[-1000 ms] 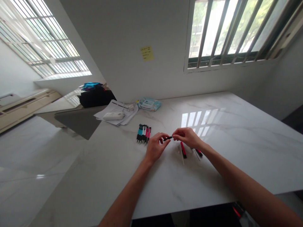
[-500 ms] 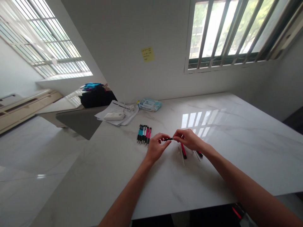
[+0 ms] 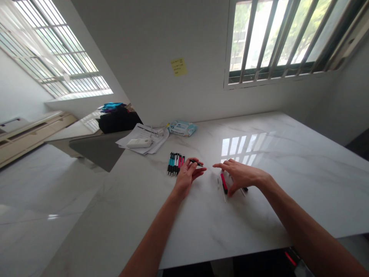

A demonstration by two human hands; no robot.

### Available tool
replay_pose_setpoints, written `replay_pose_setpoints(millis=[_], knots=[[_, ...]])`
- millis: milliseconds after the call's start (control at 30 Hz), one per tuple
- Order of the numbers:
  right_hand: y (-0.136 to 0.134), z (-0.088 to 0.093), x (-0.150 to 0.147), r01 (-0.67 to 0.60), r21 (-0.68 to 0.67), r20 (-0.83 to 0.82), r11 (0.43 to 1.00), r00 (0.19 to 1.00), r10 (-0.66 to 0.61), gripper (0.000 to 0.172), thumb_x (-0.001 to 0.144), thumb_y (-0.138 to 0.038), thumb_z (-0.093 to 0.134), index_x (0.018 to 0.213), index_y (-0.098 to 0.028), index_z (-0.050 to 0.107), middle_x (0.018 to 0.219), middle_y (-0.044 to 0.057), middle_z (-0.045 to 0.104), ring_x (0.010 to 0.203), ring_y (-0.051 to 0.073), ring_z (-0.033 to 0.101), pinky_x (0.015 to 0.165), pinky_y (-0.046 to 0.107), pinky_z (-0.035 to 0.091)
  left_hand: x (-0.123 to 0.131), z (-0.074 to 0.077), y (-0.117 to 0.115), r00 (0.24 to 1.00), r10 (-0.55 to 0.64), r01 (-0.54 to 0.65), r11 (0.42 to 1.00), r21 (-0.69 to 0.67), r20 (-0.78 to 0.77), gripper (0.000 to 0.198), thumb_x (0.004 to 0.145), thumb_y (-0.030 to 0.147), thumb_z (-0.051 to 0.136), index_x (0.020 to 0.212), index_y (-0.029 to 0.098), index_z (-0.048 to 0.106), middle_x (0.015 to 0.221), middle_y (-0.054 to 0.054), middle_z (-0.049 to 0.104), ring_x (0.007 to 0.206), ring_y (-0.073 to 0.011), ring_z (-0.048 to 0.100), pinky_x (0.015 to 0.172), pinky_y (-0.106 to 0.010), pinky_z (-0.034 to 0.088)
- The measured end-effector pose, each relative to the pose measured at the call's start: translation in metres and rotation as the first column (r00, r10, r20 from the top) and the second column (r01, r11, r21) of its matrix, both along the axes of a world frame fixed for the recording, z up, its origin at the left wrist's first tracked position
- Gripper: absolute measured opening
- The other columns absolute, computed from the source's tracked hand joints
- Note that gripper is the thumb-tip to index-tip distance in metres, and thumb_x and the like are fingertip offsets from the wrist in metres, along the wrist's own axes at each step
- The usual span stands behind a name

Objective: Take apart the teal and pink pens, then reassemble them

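Observation:
A small black pen part [image 3: 196,163] is pinched between the thumb and fingers of my left hand [image 3: 186,175]. My right hand [image 3: 240,175] is spread above the table, its thumb beside a red and black pen barrel [image 3: 224,183]. Next to that barrel lies a thin white refill [image 3: 223,195]. Another thin white piece [image 3: 242,192] and a black tip [image 3: 245,189] show past my right hand, which hides the rest. Left of my left hand, several pens [image 3: 174,164] in teal, white and pink lie side by side.
Papers [image 3: 155,144] with a white device [image 3: 140,143] on them lie at the back left of the marble table [image 3: 201,234]. A blue wipes pack [image 3: 182,128] rests against the wall, below a yellow note [image 3: 179,67]. Dark cloth [image 3: 119,120] sits further left.
My hands have moved apart. The right hand has let go of the black part and opened over the red barrel; the left keeps the part, now tilted and slightly further left.

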State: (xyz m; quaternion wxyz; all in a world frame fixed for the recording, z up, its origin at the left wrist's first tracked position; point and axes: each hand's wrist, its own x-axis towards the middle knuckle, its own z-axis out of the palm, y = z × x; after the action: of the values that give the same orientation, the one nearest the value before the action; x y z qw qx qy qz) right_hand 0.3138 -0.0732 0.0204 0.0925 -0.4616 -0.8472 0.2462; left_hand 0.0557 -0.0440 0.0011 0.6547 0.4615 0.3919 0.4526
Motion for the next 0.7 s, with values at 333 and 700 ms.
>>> replay_pose_setpoints(millis=[333, 700], knots=[[-0.001, 0.008, -0.01, 0.015, 0.173, -0.12, 0.985, 0.993, 0.006, 0.094, 0.071, -0.031, 0.086, 0.154, -0.03, 0.042, 0.13, 0.01, 0.061, 0.123, 0.032, 0.052, 0.106, 0.049, 0.046, 0.005, -0.01, -0.003, 0.981, -0.067, 0.071, 0.997, 0.015, -0.18, 0.042, 0.074, 0.046, 0.085, 0.1, 0.015, 0.073, 0.086, -0.003, 0.069, 0.078, -0.0148, 0.066, 0.077, -0.027, 0.051], [-0.006, 0.008, -0.037, 0.0, 0.266, -0.322, 0.964, 0.943, 0.089, 0.092, 0.076, -0.024, 0.087, 0.154, -0.035, 0.039, 0.139, 0.008, 0.056, 0.127, 0.028, 0.053, 0.107, 0.046, 0.049, 0.007, 0.0, -0.006, 0.955, -0.085, 0.136, 0.977, 0.166, -0.283, 0.035, 0.075, 0.048, 0.083, 0.085, 0.015, 0.077, 0.074, -0.002, 0.069, 0.069, -0.0146, 0.057, 0.07, -0.027, 0.045]])
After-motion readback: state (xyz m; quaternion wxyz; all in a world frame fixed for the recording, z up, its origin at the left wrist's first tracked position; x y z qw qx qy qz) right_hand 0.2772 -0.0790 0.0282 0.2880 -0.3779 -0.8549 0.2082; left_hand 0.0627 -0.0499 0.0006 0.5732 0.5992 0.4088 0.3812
